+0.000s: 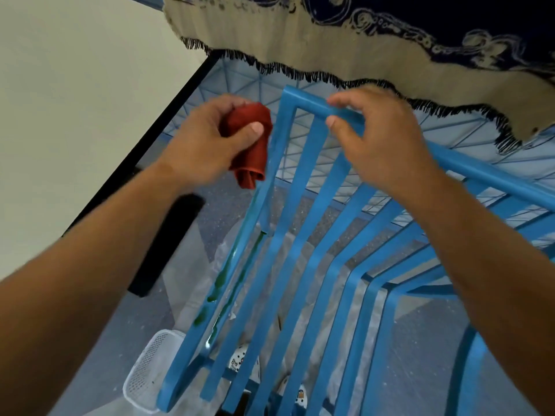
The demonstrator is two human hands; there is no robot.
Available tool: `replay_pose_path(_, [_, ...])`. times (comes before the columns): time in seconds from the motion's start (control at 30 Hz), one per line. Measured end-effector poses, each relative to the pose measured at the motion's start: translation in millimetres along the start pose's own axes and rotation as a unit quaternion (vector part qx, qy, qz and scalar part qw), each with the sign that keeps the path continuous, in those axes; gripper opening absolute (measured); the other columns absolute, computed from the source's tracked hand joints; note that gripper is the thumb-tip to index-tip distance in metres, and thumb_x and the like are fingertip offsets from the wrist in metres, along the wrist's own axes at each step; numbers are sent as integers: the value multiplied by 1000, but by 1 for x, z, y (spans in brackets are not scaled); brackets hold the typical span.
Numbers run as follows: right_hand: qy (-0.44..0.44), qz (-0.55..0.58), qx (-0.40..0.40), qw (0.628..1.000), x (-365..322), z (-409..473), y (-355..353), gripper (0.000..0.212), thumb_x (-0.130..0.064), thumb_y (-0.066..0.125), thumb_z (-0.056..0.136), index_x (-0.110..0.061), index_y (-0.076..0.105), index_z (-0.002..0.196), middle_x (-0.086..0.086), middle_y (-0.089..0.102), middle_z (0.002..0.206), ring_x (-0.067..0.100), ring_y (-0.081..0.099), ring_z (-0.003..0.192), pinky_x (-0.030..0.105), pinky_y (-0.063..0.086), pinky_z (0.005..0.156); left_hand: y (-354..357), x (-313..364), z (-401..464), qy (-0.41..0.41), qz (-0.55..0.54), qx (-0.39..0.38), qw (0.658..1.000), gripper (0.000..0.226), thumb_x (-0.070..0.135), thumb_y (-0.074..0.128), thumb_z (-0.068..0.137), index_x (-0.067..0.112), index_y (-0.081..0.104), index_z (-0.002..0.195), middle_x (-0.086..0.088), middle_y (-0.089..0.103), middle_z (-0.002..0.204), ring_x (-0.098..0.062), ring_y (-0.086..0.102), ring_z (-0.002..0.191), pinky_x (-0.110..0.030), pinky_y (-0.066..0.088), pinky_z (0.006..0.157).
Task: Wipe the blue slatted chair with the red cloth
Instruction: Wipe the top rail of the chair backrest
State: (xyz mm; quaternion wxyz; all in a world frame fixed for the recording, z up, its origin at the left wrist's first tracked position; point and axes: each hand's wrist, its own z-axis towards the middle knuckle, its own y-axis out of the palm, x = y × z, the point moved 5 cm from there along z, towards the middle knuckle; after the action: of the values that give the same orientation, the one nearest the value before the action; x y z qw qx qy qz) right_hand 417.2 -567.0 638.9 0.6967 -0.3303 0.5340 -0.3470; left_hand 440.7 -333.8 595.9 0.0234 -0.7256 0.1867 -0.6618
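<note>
The left hand [207, 139] has its fingers [255, 129] curled round the red cloth [250, 145], which is bunched into a loose roll; the thumb presses on its front and a tail of it hangs below the palm. The cloth sits just beside the outer upright of the blue slatted chair [303, 223], near the top corner — whether it actually touches the frame there I cannot tell. The right hand [378, 139] grips the chair's top rail, fingertips over the far side and thumb on the near face, so it looks to be steadying the chair rather than wiping.

Judging from how things lie, the wiping is at an early or middle stage. Green streaks [223, 280] run down the left upright and pool in drips toward its lower end, and those remain to be cleaned. The other slats show no obvious marks, though glare and blur make that uncertain.

Much is hard to read. The wide lens bends the slats, and the chair's seat and legs are cut off at the bottom edge. A fringed patterned textile [360, 34] hangs over the top of the view and hides what lies behind the rail. Below the slats there are pale trousers, patterned shoes, a speckled floor [420, 325] and a white mesh basket [147, 376] — none of it sharp.
</note>
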Motion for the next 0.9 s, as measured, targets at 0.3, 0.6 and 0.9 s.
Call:
replay_pose_path(0.3, [-72,-99,-3,992,26,31,37,41,-31,53,106,-16,60,144,9,68,125,32,63,112,41,52,88,2,-10,66,27,149,-12,988,30,35,64,99,22,62,126,-1,69,114,-13,67,100,-26,58,87])
replay_pose_path(0.6, [-117,-89,135,980,24,24,38,31,-27,59,102,-14,74,126,2,76,118,29,70,100,39,59,80,28,-28,66,90,80,80,990,15,34,70,93,26,57,94,8,58,83,-2,56,75,-27,56,75])
replay_pose_path(0.9, [-105,-68,129,984,23,26,39,31,-30,58,102,-16,74,126,1,76,116,23,70,104,39,59,84,35,-57,54,51,143,45,987,23,29,74,92,13,61,101,5,59,87,4,55,71,-5,45,61])
